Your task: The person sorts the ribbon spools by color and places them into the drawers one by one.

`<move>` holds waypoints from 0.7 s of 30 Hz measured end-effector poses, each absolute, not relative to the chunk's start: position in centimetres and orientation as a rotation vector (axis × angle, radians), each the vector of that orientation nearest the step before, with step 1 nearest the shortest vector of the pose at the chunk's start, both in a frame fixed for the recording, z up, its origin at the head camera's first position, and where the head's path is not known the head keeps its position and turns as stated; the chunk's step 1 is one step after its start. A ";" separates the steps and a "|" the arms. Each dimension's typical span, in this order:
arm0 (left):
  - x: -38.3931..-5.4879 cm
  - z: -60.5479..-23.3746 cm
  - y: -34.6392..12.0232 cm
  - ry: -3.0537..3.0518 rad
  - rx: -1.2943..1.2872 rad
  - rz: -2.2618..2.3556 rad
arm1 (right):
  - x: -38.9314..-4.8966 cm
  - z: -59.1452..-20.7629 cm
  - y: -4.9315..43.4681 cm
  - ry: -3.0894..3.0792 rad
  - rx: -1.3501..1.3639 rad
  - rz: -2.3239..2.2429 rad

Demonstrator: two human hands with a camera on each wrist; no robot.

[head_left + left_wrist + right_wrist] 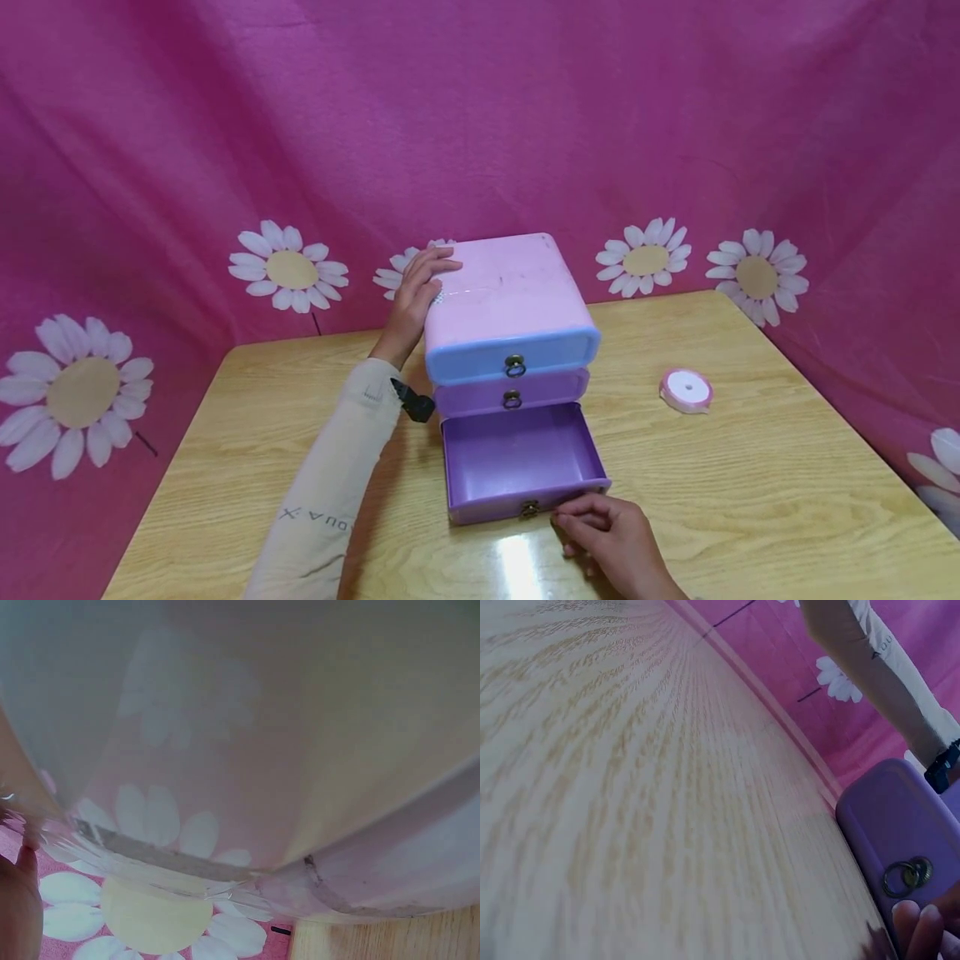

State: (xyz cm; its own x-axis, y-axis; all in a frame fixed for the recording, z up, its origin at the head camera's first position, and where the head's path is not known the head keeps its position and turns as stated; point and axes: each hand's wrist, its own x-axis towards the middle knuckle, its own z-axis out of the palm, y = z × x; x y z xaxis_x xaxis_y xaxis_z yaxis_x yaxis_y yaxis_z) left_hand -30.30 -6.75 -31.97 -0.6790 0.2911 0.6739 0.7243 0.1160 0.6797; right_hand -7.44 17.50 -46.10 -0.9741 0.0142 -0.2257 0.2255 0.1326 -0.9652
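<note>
A small drawer cabinet [510,292] has a pink top and a blue top drawer [480,360]. Below is a purple middle drawer [472,400], pushed in; the purple bottom drawer [513,454] is pulled out, its inside bare. My left hand [416,296] rests on the cabinet's upper left edge, fingers extended. Beside the bottom drawer's front, right of its ring pull [529,508], is my right hand [611,533], fingers loosely bent. In the right wrist view the ring [902,879] hangs free just beyond the fingertips [906,911]; nothing shows in that hand.
A ribbon spool [686,389] with a white face and pink edge lies to the right on the wooden table [750,467]. Behind stands a pink cloth [480,125] with white daisies. Transparent film [225,892] appears on the cabinet's side in the left wrist view.
</note>
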 end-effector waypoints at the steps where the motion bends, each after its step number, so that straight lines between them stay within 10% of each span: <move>1: -30.3 -32.0 -6.8 -2.025 -0.989 -1.585 | -7.4 -46.0 17.7 2.234 0.250 -1.955; 21: -30.2 -31.9 -6.6 -2.013 -1.002 -1.571 | -6.9 -45.3 22.3 2.435 0.521 -1.828</move>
